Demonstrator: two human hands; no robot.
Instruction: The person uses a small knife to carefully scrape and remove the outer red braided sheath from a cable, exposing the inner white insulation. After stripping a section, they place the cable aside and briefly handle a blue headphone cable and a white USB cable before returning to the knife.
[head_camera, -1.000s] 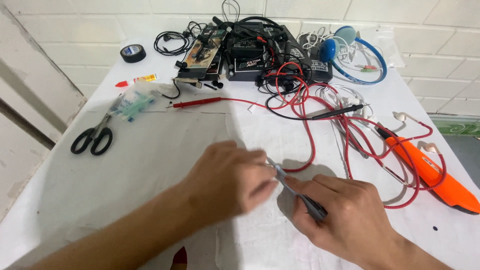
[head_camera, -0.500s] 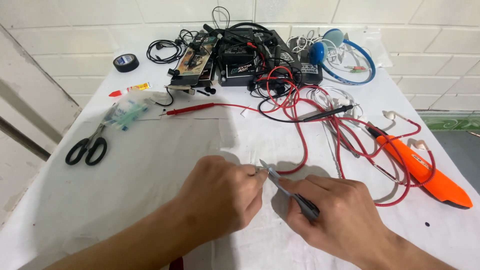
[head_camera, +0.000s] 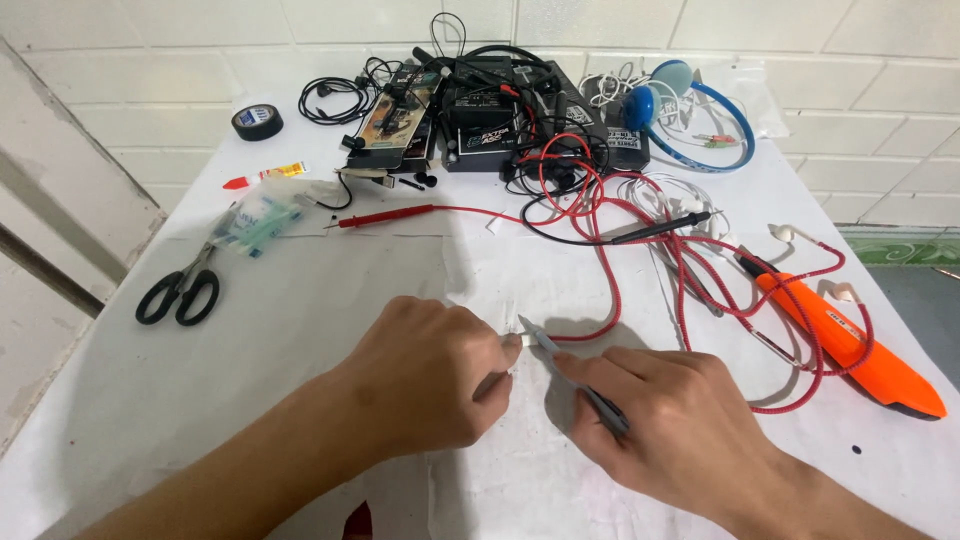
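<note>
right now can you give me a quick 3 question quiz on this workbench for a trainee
1. True or false: the black-handled scissors lie on the person's left side of the white table.
2. Which hand holds the slim grey pointed tool? A) left hand B) right hand C) neither
3. Fill in: the long orange plastic tool lies near the table's ____ edge.

Key
1. True.
2. B: the right hand holds it, tip toward the left hand, whose fingertips pinch a small white piece.
3. Right.
</note>
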